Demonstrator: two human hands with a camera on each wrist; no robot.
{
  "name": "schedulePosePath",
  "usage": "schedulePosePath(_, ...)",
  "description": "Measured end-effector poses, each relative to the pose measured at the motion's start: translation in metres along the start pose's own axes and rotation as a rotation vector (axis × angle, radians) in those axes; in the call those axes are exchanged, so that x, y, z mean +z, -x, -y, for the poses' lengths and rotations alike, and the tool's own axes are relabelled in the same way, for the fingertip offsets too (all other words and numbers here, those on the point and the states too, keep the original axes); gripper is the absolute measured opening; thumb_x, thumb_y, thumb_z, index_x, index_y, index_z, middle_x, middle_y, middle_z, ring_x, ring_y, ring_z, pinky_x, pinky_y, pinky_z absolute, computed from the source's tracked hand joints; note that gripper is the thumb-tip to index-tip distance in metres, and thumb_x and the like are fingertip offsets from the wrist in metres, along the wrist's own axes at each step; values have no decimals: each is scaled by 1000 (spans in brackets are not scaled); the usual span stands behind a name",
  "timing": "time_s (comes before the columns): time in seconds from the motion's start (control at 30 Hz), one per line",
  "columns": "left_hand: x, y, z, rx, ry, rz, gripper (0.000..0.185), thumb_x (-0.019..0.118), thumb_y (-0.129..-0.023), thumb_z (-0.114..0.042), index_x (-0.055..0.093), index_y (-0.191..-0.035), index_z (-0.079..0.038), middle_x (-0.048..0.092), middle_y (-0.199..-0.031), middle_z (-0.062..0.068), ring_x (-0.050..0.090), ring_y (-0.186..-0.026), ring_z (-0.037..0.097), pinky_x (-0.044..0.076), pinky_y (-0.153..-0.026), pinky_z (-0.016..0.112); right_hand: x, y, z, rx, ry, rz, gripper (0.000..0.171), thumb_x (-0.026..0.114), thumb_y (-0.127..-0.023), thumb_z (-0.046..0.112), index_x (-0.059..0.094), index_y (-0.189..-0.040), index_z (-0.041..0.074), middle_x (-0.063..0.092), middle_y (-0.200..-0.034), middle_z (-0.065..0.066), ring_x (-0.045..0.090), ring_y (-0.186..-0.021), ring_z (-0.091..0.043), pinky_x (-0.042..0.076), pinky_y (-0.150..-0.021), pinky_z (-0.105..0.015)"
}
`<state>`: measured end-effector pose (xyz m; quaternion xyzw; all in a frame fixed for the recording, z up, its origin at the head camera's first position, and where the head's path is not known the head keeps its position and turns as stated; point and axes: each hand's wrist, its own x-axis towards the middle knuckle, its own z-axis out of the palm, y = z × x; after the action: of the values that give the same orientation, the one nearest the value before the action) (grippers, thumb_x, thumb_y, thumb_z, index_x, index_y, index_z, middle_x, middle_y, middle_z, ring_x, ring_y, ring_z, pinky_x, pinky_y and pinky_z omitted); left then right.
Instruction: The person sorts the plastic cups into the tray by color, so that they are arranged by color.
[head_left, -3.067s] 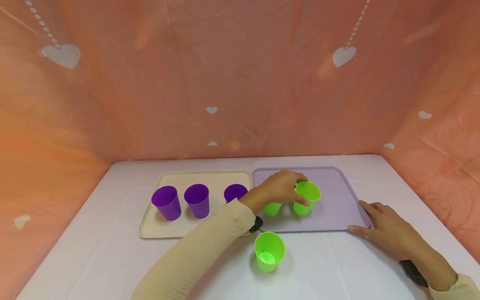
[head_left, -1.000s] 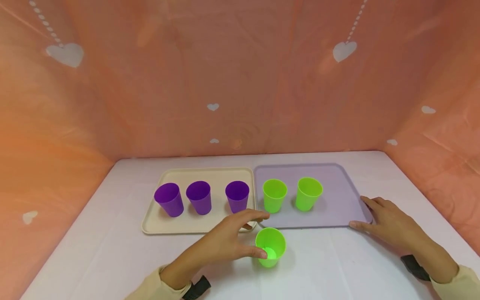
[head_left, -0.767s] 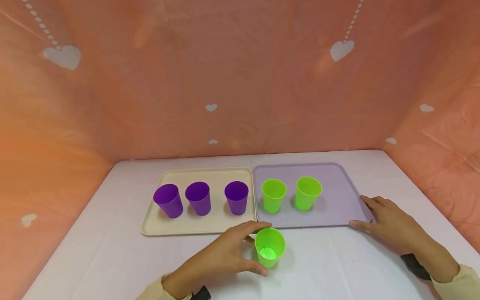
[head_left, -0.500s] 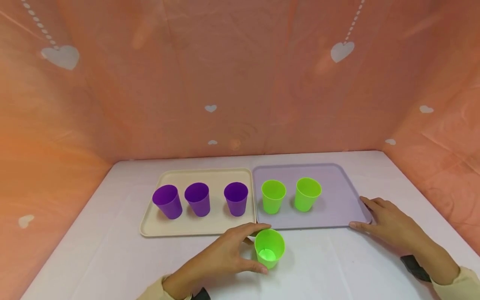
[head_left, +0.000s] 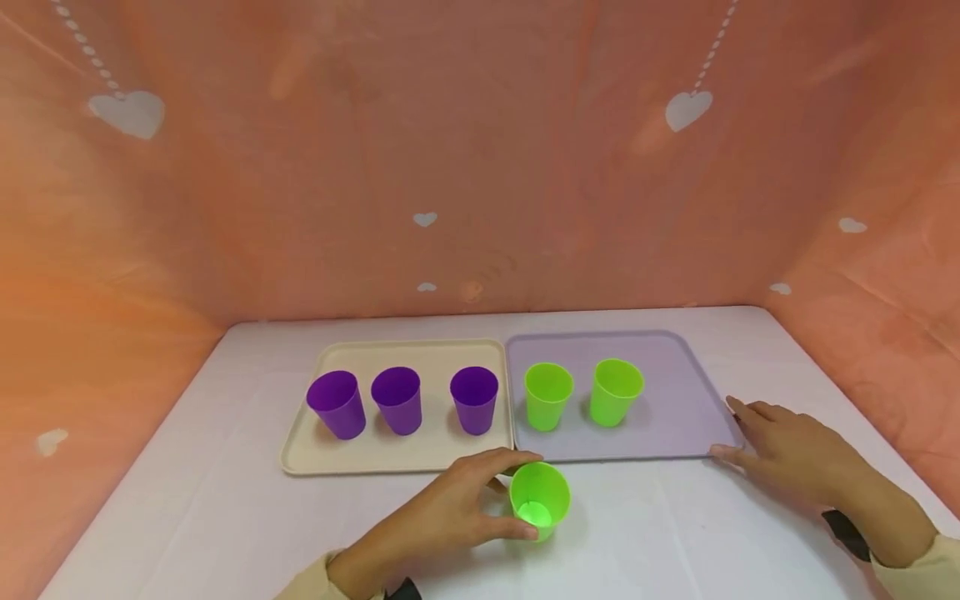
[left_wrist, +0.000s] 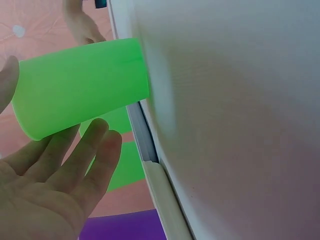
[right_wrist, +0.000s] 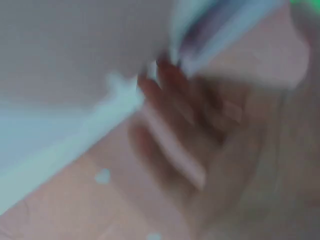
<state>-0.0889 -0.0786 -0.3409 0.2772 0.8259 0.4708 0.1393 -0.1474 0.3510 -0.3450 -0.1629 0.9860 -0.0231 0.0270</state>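
In the head view my left hand (head_left: 461, 504) holds a green cup (head_left: 551, 487) that stands upright on the table in front of the trays. Its thumb is at the near side and a finger at the far rim. The left wrist view shows this green cup (left_wrist: 82, 82) between the thumb and the other fingers. My right hand (head_left: 795, 450) is at the front right corner of the lilac tray (head_left: 675, 400), with loosely bent fingers; contact with the edge is unclear. Two more green cups (head_left: 547, 400) (head_left: 613, 396) stand on that tray.
Left of the lilac tray lies a cream tray (head_left: 427, 354), edge to edge with it. It carries purple cups (head_left: 345, 412) (head_left: 401, 408) (head_left: 476, 408) in a row. Orange cloth (head_left: 480, 167) with white hearts closes the back and sides of the white table (head_left: 637, 533).
My left hand has left the green cup on the lilac tray, come down to the front green cup and brought its thumb against it. My right hand has shifted slightly right.
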Motion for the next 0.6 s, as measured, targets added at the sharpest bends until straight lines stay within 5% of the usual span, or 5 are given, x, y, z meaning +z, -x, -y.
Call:
schedulePosePath(0.2, 1, 0, -1, 4, 11, -4, 63, 83, -79, -36, 57, -136, -24, 64, -128, -10, 61, -107, 3, 54, -94, 22, 9, 3, 13, 95, 33, -60, 93, 52, -90, 70, 47, -142, -7, 56, -132, -31, 53, -118, -50, 45, -91, -65)
schedulePosePath(0.6, -2, -2, 0, -9, 71, -70, 62, 87, -76, -30, 60, -131, -22, 66, -120, -7, 64, -108, 12, 56, -91, 22, 12, 1, 2, 71, -103, -31, 96, 61, -87, 67, 44, -144, -8, 52, -135, -29, 48, -122, -46, 45, -93, -67)
